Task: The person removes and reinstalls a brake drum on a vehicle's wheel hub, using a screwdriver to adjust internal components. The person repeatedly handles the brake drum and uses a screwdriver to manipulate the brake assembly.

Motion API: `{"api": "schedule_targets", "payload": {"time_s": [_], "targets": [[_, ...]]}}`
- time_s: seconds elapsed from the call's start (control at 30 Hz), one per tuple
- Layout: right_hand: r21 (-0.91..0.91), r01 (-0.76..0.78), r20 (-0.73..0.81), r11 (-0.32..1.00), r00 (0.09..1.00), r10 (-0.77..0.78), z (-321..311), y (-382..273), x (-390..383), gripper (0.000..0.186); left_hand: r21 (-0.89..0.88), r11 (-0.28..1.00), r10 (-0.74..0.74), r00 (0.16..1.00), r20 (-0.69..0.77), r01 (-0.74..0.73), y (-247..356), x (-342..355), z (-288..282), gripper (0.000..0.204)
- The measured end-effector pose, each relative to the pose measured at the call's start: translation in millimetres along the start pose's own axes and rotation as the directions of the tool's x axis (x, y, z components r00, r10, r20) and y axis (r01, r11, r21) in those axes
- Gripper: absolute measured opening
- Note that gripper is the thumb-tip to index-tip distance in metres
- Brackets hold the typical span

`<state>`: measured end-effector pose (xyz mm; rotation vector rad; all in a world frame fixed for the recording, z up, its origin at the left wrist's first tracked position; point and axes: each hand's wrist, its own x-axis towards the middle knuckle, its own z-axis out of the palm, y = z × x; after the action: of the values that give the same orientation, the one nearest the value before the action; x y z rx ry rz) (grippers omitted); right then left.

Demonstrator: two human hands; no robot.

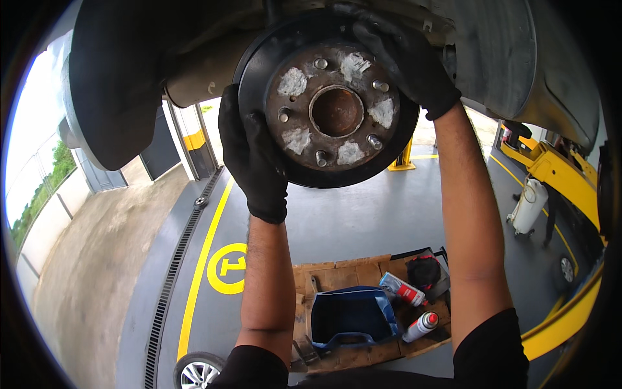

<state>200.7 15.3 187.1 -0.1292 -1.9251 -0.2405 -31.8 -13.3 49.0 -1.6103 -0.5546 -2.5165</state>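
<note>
A rusty wheel hub (pixel 359 137) with several studs and whitish smears on its face sits in front of me, a round hole at its centre. Around and behind it is a black round plate (pixel 337 176), possibly a brake backing plate. My left hand (pixel 249 152), in a black glove, grips the plate's left edge, its thumb on the front. Over the upper right edge curls my right hand (pixel 408 61), gloved the same way, the fingers reaching toward the top. Whatever the fingertips touch behind the plate is hidden.
Dark bodywork (pixel 116 84) hangs on both sides. Below, a cardboard-covered cart (pixel 324 267) carries a blue bin (pixel 355 340) and two spray cans (pixel 421 326). A wheel (pixel 199 371) lies at lower left. Yellow lift parts (pixel 551 175) and a white tank (pixel 530 206) stand at right.
</note>
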Motion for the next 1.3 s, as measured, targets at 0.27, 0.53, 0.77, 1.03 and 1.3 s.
{"api": "schedule_targets", "payload": {"time_s": [0.27, 0.53, 0.77, 1.03, 1.3], "targets": [[0.572, -0.026, -0.650, 0.820, 0.595, 0.473, 88, -12, -131, 0.048, -0.239, 0.871, 0.468, 0.576, 0.670, -0.430, 13, 149, 51, 0.042], [0.242, -0.405, -0.845, 0.881, 0.358, 0.397, 180, -53, -135, 0.056, -0.062, 0.929, 0.140, 0.192, 0.971, -0.366, 68, 196, 72, 0.039], [-0.160, -0.167, -0.102, 0.973, 0.983, 0.152, -10, -1, -49, 0.041, -0.086, 0.996, 0.030, 0.975, 0.220, -0.011, -19, 9, 2, 0.050], [0.001, 0.093, 0.426, 0.996, 0.901, -0.084, 4, 2, 65, 0.040, 0.039, 0.971, -0.220, 0.948, -0.232, 0.235, -6, -131, 49, 0.069], [0.248, -0.156, -0.533, 0.956, 0.802, 0.269, 75, -16, -129, 0.054, 0.019, 0.988, 0.129, 0.898, 0.420, -0.151, -20, 63, -3, 0.055]]}}
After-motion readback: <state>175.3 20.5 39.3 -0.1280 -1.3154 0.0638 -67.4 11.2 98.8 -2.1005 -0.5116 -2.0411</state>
